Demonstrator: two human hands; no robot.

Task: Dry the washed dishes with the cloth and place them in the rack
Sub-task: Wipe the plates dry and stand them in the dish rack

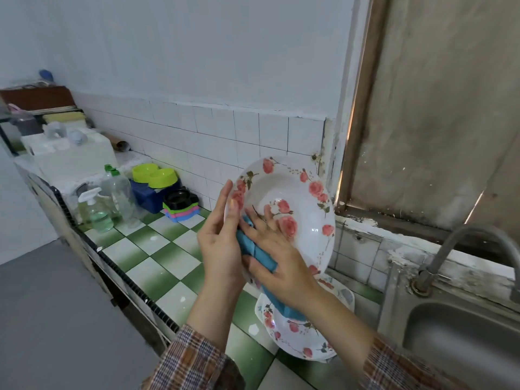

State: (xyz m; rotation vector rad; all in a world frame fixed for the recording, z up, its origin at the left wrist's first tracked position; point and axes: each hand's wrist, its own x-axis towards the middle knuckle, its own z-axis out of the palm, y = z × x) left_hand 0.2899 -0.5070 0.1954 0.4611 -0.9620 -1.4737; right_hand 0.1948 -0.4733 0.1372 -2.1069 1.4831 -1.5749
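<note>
Drying the white rose-patterned plate (298, 190) — left hand (219, 249) pinches its left rim, holding it upright over the green-checked counter (163, 257), face toward the person; right hand (281, 257) presses the blue cloth (261, 256) flat on that face. No rack in view.

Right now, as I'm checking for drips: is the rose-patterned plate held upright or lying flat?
Nearly upright: the left hand holds the rose-patterned plate by its rim while the right hand presses the blue cloth against its face.

Gripping rose-patterned plate (295, 192) with left hand (219, 246), pressing blue cloth (261, 254) against its face with spread right hand (281, 260).
</note>
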